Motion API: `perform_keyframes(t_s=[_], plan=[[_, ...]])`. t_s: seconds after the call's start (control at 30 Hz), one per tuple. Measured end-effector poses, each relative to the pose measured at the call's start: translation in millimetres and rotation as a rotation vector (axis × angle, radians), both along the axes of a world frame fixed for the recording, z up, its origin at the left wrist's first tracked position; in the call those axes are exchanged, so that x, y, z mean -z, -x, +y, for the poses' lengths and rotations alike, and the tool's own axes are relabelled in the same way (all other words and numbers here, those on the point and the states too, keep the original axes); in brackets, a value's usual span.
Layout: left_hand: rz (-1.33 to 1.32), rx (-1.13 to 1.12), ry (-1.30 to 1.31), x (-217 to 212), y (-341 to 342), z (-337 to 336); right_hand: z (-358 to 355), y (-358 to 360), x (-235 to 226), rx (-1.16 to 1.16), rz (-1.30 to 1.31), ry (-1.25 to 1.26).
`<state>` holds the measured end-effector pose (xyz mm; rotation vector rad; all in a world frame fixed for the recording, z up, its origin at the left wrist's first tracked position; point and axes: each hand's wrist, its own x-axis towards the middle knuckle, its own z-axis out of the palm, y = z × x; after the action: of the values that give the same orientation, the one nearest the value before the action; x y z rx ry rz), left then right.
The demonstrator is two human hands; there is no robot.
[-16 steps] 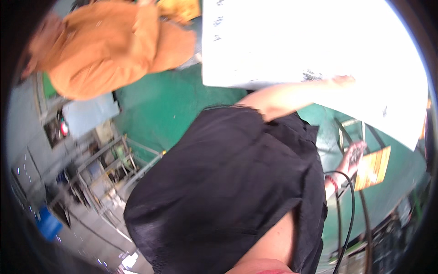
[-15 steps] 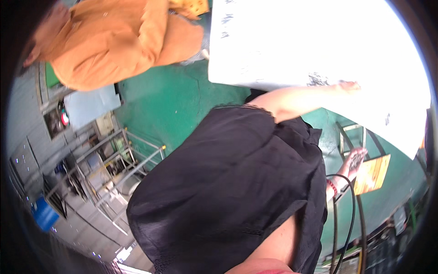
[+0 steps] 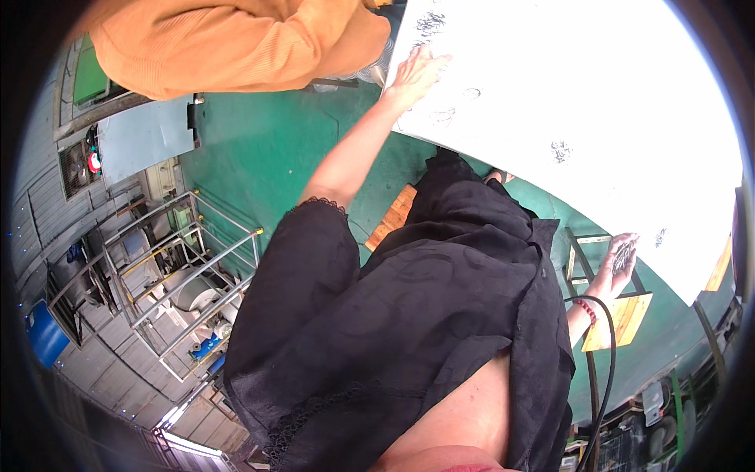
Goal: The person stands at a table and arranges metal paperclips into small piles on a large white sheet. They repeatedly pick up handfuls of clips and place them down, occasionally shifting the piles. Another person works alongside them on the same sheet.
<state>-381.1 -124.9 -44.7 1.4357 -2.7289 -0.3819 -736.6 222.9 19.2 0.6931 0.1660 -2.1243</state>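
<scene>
We have the white table across the upper right, its glare so strong that loose scraps on it could be missed. Below spreads the green floor, where anything slipping over the edge could get lost. At the table's left end a co-worker in orange leans close, and a bump from that side could jar the top. Under our right arm is a wooden stool, which could catch a spill or a knee. A black cable loops across our right forearm and could tug it if it snags. Our left hand reaches over the table with fingers spread wide, beside the far pile; a careless sweep could scatter it, though we cannot tell whether the palm presses down. Our right hand, palm up and cupped, holds dark bits just beside the table's near edge; a tilt or loosened fingers could drop them. The middle pile and the edge pile lie on the table, the latter the easier to knock off.
</scene>
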Motion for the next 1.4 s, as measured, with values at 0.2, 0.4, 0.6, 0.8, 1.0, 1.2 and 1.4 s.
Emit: perform_keyframes(t_s=[0.2,0.4,0.6,0.8,1.0,1.2,1.4], plan=[[0.057,0.149,-0.008,34,-38,-13,-20,-17,-2,-0.092,0.005,-0.021],[0.012,0.155,0.080,46,-37,-6,-18,-22,-6,-0.037,0.027,-0.064],[-0.116,0.026,-0.375,17,0,1,10,-2,3,0.045,0.180,-0.306],[0.554,0.376,-0.665,-37,115,54,27,-2,-22,0.160,-0.012,-0.007],[0.465,0.650,-0.715,-27,281,149,70,15,6,0.108,0.193,-0.288],[0.324,0.772,-0.471,-14,348,217,96,26,-6,0.041,0.031,-0.019],[0.629,0.280,-0.438,-18,264,156,71,37,-16,0.040,-0.030,-0.060]])
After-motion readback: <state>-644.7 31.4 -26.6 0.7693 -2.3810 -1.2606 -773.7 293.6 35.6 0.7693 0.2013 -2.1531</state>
